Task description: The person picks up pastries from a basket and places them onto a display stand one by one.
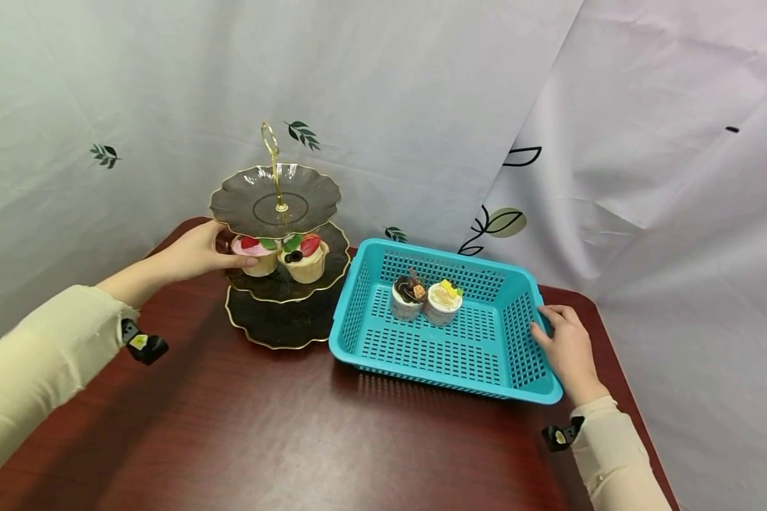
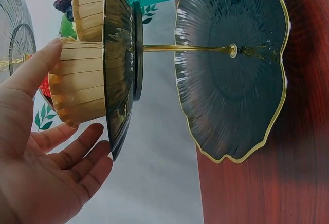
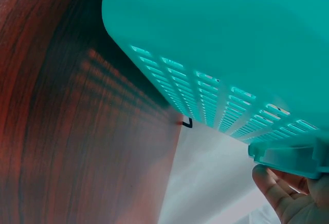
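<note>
The left hand (image 1: 194, 252) is at the middle tier of a three-tier cake stand (image 1: 230, 284). Its thumb and index finger pinch a cupcake (image 1: 265, 265) with pink cream and a strawberry, which sits on that tier. In the left wrist view, the thumb lies across the pleated cupcake (image 2: 79, 85), and the other fingers spread beside the plate edge. A second cupcake (image 1: 307, 266), with cream, dark berries and strawberry, stands close beside it. The right hand (image 1: 569, 344) grips the right rim of a turquoise basket (image 1: 447, 390). Fingers (image 3: 270, 185) curl under that rim in the right wrist view.
Inside the basket, a chocolate-topped cupcake (image 1: 407, 301) and a yellow-topped cupcake (image 1: 443, 305) stand side by side. The top tier (image 1: 243, 199) overhangs the middle one, with a gold ring handle (image 1: 270, 138) above. A hanging cloth (image 1: 390, 106) backs the dark red table (image 1: 281, 426).
</note>
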The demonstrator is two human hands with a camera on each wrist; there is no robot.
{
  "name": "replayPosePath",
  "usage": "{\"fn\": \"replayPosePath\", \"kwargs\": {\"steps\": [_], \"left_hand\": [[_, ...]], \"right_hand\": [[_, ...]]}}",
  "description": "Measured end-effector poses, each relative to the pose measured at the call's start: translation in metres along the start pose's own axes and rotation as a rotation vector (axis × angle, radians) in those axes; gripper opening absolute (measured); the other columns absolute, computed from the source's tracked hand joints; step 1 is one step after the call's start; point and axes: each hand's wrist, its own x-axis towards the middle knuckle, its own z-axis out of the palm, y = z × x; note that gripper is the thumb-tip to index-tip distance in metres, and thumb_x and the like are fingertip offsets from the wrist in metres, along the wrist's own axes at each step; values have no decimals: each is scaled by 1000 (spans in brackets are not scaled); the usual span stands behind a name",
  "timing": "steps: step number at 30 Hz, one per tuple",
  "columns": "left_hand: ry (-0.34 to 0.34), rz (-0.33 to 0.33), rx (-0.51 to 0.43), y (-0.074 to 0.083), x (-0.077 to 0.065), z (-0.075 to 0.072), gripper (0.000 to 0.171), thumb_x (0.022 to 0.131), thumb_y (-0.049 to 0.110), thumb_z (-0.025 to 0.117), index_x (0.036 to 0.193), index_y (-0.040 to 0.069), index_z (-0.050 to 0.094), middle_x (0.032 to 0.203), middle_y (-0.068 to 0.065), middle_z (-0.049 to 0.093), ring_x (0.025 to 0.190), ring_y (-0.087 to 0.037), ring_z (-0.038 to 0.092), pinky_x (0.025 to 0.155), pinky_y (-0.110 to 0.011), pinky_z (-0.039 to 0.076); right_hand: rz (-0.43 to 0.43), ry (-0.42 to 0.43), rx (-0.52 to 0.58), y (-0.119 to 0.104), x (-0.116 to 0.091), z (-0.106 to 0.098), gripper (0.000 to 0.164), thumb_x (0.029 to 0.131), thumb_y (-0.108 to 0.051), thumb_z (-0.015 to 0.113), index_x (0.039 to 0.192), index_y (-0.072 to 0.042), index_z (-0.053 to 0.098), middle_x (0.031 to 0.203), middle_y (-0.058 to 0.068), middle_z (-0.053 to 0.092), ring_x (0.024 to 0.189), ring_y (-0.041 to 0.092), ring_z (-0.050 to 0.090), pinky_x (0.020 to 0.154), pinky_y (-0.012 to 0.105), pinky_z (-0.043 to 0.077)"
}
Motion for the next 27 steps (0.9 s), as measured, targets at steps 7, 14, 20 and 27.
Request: {"fn": "replayPosePath", "kwargs": {"steps": [7, 14, 20, 27], "left_hand": [[17, -5, -6, -1, -2, -1, 59, 80, 26, 79, 128, 5, 52, 114, -17, 64, 97, -13, 58, 74, -18, 45], [35, 3, -39, 0, -6, -1, 61, 79, 25, 79, 130, 8, 50, 112, -15, 63, 87, 10, 50, 74, -14, 45], [49, 12, -49, 2, -9, 0, 61, 80, 23, 78, 131, 6, 50, 113, -15, 62, 90, 8, 51, 75, -12, 42], [127, -22, -41, 8, -21, 1, 58, 81, 26, 77, 126, -1, 52, 121, -23, 48, 112, -31, 43, 86, -33, 36]], "right_hand": [[9, -5, 3, 1, -1, 0, 43, 92, -12, 62, 127, 12, 54, 124, 27, 49, 104, 42, 55, 85, 57, 48], [9, -4, 4, 0, -1, -1, 43, 92, -12, 61, 128, 12, 53, 125, 27, 49, 105, 43, 55, 86, 57, 48], [10, -1, -1, 2, -2, -1, 43, 92, -12, 62, 128, 12, 53, 125, 27, 49, 105, 43, 55, 85, 57, 48], [-9, 4, 0, 1, 0, 0, 43, 92, -11, 62, 127, 12, 54, 124, 27, 49, 103, 43, 55, 84, 57, 49]]}}
